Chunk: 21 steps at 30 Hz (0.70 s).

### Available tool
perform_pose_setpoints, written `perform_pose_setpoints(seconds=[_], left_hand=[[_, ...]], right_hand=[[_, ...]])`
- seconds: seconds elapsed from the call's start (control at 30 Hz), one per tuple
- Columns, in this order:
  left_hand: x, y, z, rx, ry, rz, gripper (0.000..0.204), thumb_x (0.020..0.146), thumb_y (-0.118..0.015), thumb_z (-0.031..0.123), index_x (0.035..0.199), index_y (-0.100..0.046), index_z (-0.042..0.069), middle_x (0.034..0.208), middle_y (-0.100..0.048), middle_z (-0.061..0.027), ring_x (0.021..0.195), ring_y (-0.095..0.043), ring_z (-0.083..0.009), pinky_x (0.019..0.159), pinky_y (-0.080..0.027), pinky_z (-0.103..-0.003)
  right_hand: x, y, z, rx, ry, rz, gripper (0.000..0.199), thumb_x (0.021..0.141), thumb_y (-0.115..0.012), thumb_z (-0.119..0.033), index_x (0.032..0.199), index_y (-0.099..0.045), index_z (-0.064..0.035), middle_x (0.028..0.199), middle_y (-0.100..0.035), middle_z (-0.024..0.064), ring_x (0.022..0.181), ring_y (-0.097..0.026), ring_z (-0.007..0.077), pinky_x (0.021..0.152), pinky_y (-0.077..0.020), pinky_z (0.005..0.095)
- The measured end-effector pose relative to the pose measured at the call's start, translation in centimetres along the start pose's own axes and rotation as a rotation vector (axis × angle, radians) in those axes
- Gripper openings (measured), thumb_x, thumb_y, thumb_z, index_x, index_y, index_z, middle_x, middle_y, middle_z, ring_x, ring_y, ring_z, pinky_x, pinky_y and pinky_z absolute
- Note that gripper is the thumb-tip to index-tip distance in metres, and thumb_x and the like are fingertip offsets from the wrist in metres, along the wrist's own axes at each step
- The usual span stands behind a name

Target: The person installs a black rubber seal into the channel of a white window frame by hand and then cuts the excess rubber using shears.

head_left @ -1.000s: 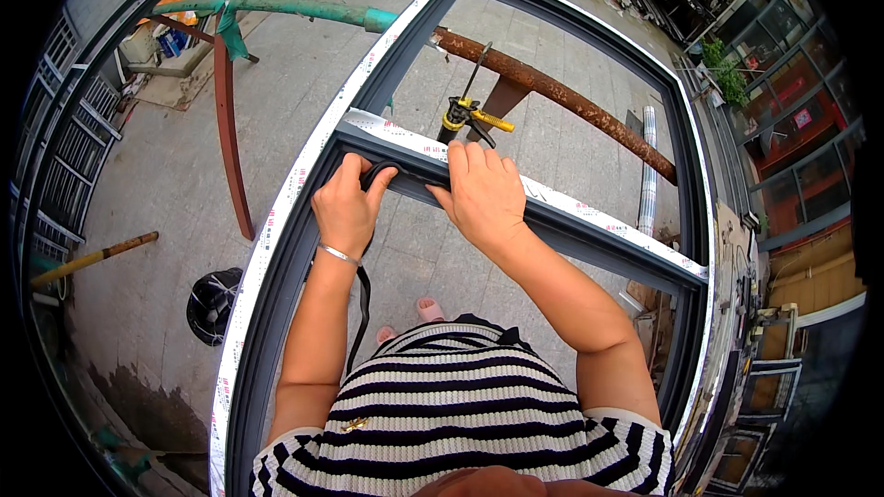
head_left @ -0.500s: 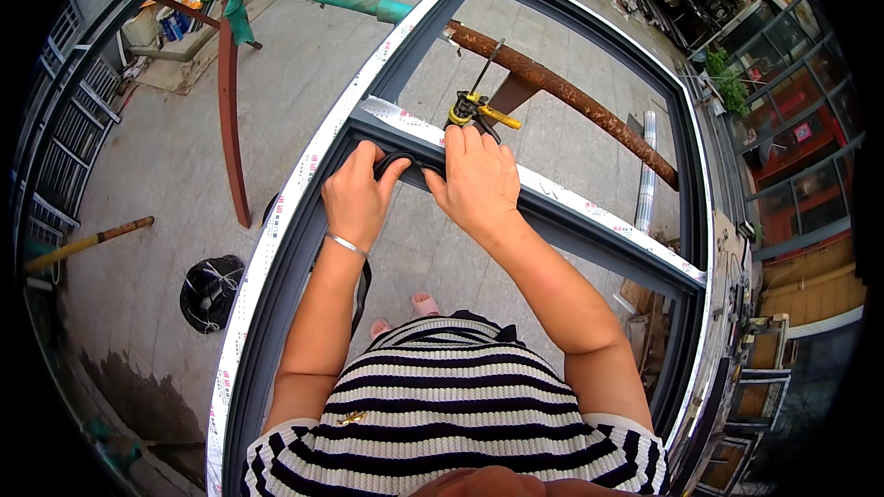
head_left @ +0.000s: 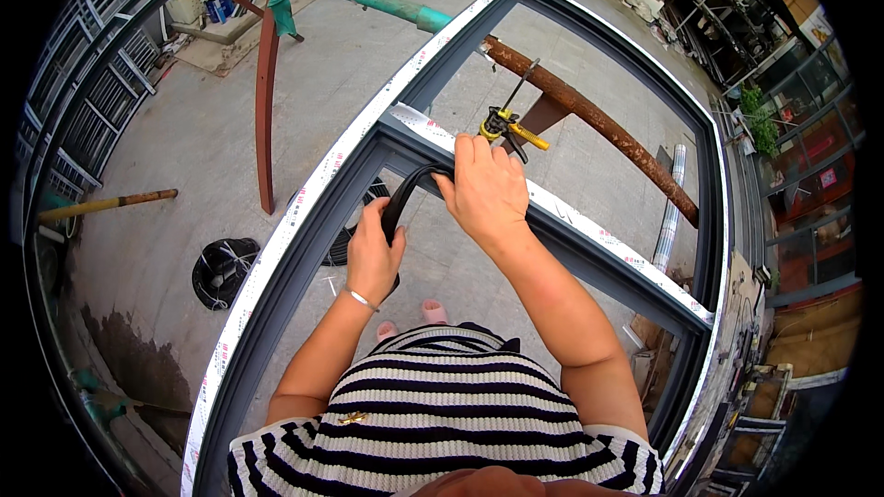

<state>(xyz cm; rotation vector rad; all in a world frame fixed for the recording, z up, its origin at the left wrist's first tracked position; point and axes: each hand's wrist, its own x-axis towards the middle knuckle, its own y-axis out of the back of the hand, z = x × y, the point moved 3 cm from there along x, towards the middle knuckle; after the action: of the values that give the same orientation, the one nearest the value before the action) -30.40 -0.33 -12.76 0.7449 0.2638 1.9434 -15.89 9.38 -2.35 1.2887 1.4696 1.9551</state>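
A large dark grey window frame [head_left: 589, 227] lies flat before me, with printed white protective film along its faces. My left hand [head_left: 376, 256] is closed around a black rubber sealing strip [head_left: 402, 202], inside the near-left opening. The strip arches up from this hand to the crossbar's inner edge. My right hand [head_left: 488, 189] grips the crossbar, fingers over its top. Its thumb presses at the inner edge where the strip meets the bar; the exact contact is hidden. Just beyond the right fingers is a yellow-and-black clamp [head_left: 502, 124] with a thin metal rod.
A rusty pipe [head_left: 589, 110] and a green-wrapped pipe [head_left: 368, 2] run beneath the frame, with a brown metal leg [head_left: 266, 110] at left. A black coil [head_left: 224, 271] lies on the paved floor. A foil-like silver roll [head_left: 670, 207] sits under the right side.
My left hand has drawn back from the crossbar toward me, pulling the strip into a longer arch. My right hand stays on the crossbar. The whole view has shifted slightly.
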Motion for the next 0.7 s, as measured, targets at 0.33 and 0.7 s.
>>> perform_pose_setpoints(seconds=[0.33, 0.7], left_hand=[[-7.6, 6.2, 0.2, 0.191, 0.032, 0.202, 0.026, 0.092, -0.074, 0.005, 0.114, -0.063, -0.004, 0.099, -0.068, -0.0221, 0.085, -0.069, -0.0343, 0.076, -0.055, -0.039], [0.6, 8.8, 6.2, 0.662, -0.067, 0.062, 0.023, 0.094, -0.071, 0.013, 0.109, -0.064, -0.003, 0.08, -0.068, -0.0214, 0.067, -0.068, -0.0402, 0.059, -0.055, -0.047]], right_hand=[[-0.3, -0.5, 0.6, 0.016, -0.023, 0.048, 0.059, 0.078, -0.084, -0.037, 0.12, -0.058, -0.005, 0.098, -0.059, 0.0075, 0.087, -0.061, 0.0257, 0.073, -0.0474, 0.0387], [-0.5, -0.4, 0.1, 0.062, 0.002, 0.063, 0.067, 0.078, -0.084, -0.039, 0.129, -0.059, -0.0046, 0.1, -0.058, 0.0054, 0.087, -0.06, 0.0231, 0.074, -0.0452, 0.0363]])
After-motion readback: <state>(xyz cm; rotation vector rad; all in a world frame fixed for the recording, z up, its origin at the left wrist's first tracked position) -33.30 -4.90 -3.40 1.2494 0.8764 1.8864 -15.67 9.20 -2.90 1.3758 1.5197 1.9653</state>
